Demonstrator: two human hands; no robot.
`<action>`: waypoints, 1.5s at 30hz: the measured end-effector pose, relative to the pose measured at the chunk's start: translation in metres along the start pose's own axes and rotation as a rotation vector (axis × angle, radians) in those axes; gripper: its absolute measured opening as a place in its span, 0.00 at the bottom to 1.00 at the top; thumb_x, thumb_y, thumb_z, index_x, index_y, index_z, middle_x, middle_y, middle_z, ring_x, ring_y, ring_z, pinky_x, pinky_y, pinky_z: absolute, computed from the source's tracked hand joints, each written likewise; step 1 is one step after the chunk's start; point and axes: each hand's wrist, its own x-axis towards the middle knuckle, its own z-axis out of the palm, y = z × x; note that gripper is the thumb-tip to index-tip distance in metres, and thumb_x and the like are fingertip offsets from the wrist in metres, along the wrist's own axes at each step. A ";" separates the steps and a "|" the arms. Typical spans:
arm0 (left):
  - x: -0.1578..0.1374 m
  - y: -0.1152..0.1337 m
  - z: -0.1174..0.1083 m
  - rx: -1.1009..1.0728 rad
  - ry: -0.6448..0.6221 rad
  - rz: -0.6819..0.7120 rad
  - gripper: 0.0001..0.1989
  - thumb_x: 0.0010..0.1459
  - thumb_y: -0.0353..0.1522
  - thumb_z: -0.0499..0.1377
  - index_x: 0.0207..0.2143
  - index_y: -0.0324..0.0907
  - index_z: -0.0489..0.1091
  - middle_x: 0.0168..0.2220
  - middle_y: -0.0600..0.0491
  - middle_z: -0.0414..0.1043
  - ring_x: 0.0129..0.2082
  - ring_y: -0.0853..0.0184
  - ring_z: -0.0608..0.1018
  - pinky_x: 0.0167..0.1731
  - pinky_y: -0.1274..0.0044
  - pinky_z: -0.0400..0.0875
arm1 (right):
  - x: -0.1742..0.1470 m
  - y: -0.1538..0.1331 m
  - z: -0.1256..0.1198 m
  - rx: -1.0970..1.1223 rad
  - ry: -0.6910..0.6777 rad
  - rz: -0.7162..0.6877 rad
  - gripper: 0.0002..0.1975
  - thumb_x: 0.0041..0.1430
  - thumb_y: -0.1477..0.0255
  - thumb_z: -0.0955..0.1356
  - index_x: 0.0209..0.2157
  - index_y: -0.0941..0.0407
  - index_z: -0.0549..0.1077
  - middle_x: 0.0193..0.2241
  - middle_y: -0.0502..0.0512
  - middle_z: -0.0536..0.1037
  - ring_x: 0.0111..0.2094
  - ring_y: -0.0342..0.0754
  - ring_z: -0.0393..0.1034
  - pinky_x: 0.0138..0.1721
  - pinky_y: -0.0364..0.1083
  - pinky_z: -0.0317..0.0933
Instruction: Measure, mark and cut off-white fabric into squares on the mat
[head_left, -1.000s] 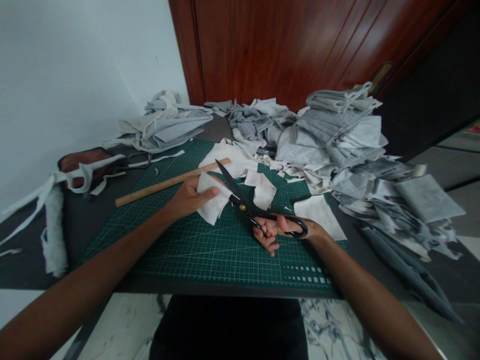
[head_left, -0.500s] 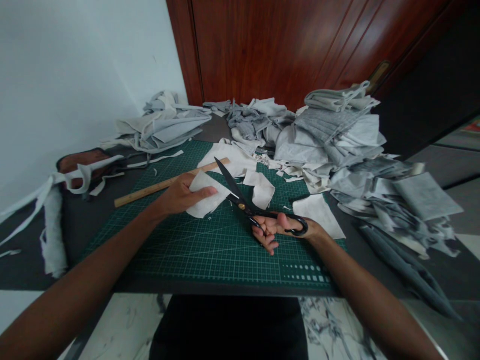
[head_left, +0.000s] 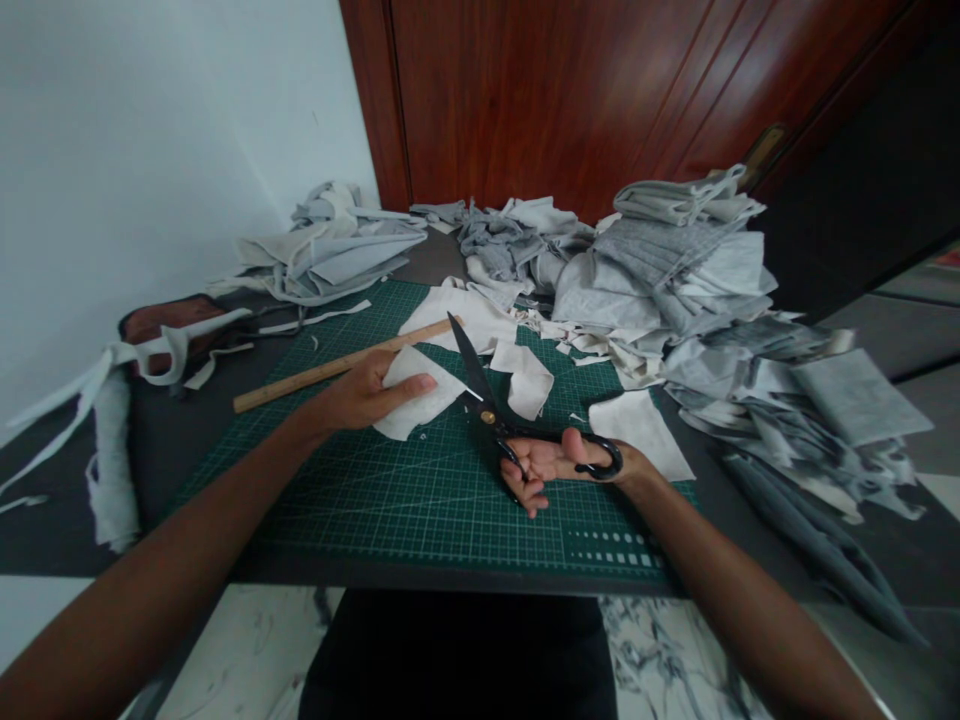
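Note:
My left hand [head_left: 371, 390] pinches a small off-white fabric piece [head_left: 420, 395] between thumb and fingers, above the green cutting mat [head_left: 450, 520]. Black-handled scissors [head_left: 488, 416] are in my right hand [head_left: 547, 462], thumb and fingers through the handle loops. The dark blades point up and away, close to the fabric's right edge; whether they touch it I cannot tell. Behind the left hand a wooden ruler [head_left: 330, 368] lies slanted on the mat. Cut off-white scraps [head_left: 529, 382] lie just beyond the scissors, and a squarish cloth piece [head_left: 641, 430] is beside my right wrist.
Grey fabric piles stand at the back left [head_left: 330, 255] and back right [head_left: 660, 260], with more loose pieces [head_left: 855, 400] at the right. A brown pouch [head_left: 169, 325] and white strips [head_left: 67, 400] lie at the left. Behind the table is a wooden door [head_left: 540, 100].
The scissor blades have come closer together near the fabric's right edge, and the fingers of my right hand have drawn in. My left hand keeps its grip on the fabric.

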 end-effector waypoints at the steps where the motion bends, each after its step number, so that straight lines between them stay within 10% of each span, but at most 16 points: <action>1: 0.000 0.000 0.000 -0.015 -0.010 -0.014 0.17 0.60 0.44 0.65 0.27 0.41 0.69 0.19 0.57 0.69 0.17 0.73 0.69 0.16 0.82 0.63 | 0.001 -0.003 0.003 0.033 -0.001 -0.016 0.47 0.40 0.21 0.59 0.38 0.51 0.63 0.26 0.45 0.59 0.25 0.45 0.58 0.36 0.54 0.69; 16: -0.003 -0.007 -0.006 0.049 0.039 0.034 0.13 0.61 0.38 0.62 0.27 0.41 0.67 0.18 0.60 0.66 0.18 0.75 0.67 0.17 0.85 0.61 | 0.003 -0.009 0.008 0.125 -0.097 -0.248 0.39 0.54 0.31 0.65 0.40 0.54 0.64 0.27 0.45 0.61 0.25 0.41 0.54 0.27 0.44 0.57; 45: -0.007 -0.005 -0.011 0.068 0.024 -0.018 0.14 0.63 0.40 0.62 0.30 0.39 0.69 0.22 0.57 0.71 0.20 0.74 0.70 0.18 0.84 0.62 | -0.003 -0.016 0.012 0.246 0.040 -0.129 0.29 0.57 0.47 0.76 0.36 0.57 0.66 0.19 0.38 0.63 0.17 0.35 0.54 0.18 0.39 0.58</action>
